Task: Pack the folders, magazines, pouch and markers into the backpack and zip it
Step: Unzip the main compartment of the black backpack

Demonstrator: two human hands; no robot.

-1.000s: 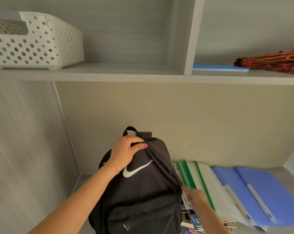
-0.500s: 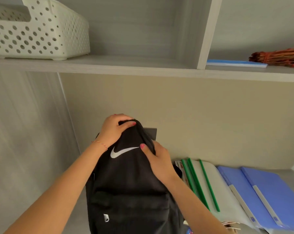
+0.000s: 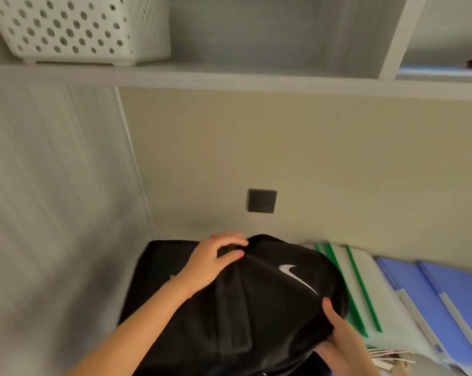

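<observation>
**Both hands on the black backpack**

The black backpack [image 3: 256, 294] lies on the desk surface [image 3: 99, 280] below a dark wall plate [image 3: 261, 200]. At the backpack's left top, the left hand [image 3: 210, 264] pinches a fold of fabric between thumb and fingers. At its right edge, the right hand [image 3: 340, 329] grips the fabric, thumb on top. Right of the backpack lie clear folders with 3 green spines [image 3: 362, 286], then 2 blue folders [image 3: 433, 302]. Above the backpack's left, a white perforated basket [image 3: 77, 28] sits on the shelf [image 3: 229, 77].
</observation>
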